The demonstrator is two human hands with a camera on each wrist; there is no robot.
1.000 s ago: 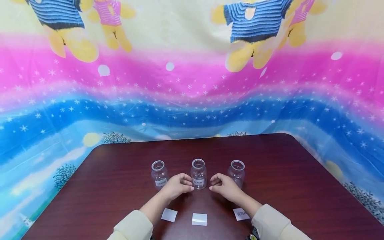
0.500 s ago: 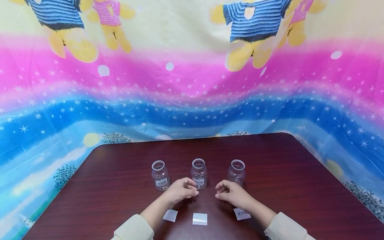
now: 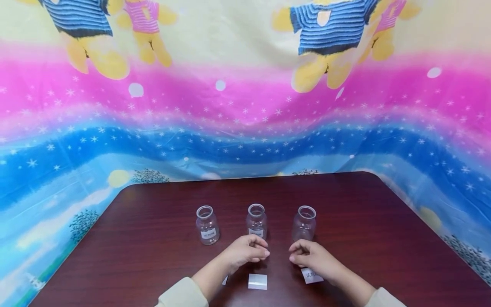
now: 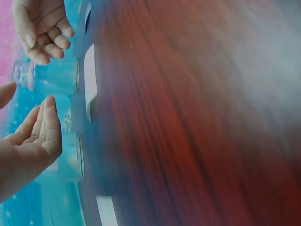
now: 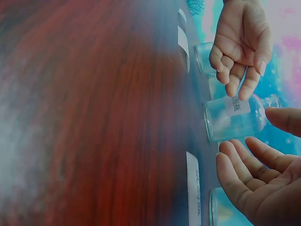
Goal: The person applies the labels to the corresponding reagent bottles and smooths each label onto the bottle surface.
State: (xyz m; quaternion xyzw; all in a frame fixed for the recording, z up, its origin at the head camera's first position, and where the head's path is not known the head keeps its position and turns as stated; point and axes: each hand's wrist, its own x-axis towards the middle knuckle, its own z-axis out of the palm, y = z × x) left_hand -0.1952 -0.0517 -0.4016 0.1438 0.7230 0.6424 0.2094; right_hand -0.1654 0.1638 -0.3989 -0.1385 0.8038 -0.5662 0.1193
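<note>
Three clear glass jars stand upright in a row: a left jar (image 3: 207,224), a middle jar (image 3: 256,217) and a right jar (image 3: 304,224). White labels with printed characters show on the left and middle ones. My left hand (image 3: 245,252) hovers just in front of the middle jar, fingers loosely bent around nothing, and hides its base. In front of the right jar is my right hand (image 3: 316,259), also holding nothing. The right wrist view shows the labelled middle jar (image 5: 225,120) beyond the gap between both relaxed hands.
Nearer the body lie a blank white slip (image 3: 258,282), a printed label (image 3: 312,277) partly under the right hand, and another white slip (image 3: 224,280) mostly hidden by the left forearm. A patterned cloth (image 3: 245,106) hangs behind the dark red wooden table (image 3: 153,238).
Both hands have drawn back from either side of the middle jar toward the body. They have also shifted right, the right hand more so. The jars stay in place.
</note>
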